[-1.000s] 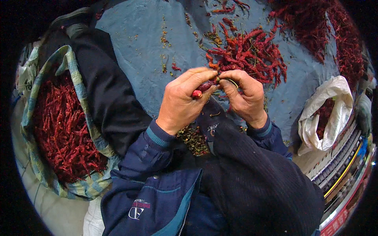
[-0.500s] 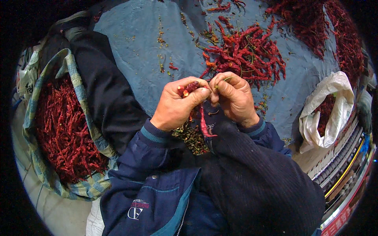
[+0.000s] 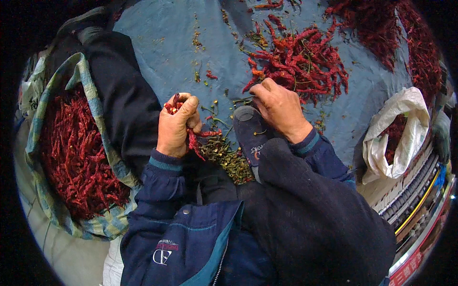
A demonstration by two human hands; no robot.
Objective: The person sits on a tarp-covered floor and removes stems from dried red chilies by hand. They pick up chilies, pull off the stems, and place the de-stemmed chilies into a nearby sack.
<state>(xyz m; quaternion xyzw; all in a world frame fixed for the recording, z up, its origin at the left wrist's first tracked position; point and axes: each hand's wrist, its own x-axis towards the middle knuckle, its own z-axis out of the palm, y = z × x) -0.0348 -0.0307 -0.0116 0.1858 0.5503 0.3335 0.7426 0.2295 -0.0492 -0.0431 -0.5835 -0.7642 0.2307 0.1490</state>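
Observation:
My left hand [image 3: 176, 128] is closed round several dried red chilies [image 3: 203, 134], some poking above the thumb and others dangling below. My right hand [image 3: 281, 109] has moved over by the loose chili pile [image 3: 312, 62] on the blue sheet [image 3: 157, 57], its fingers curled downward; whatever they hold is hidden. Below that hand is my dark socked foot [image 3: 251, 133]. Between my hands and beside the foot lies a heap of green stems and seeds [image 3: 226, 159].
A checked cloth sack [image 3: 38, 152] holding many chilies [image 3: 81, 152] stands at the left, by my leg. A white woven sack [image 3: 412, 109] with chilies sits at the right, near slatted edging [image 3: 410, 190]. Larger chili piles [image 3: 422, 57] lie at the upper right.
My hands have drawn apart: the left moved left with its chilies, the right moved away toward the pile. The thin green stem seen between my right fingers is no longer visible there.

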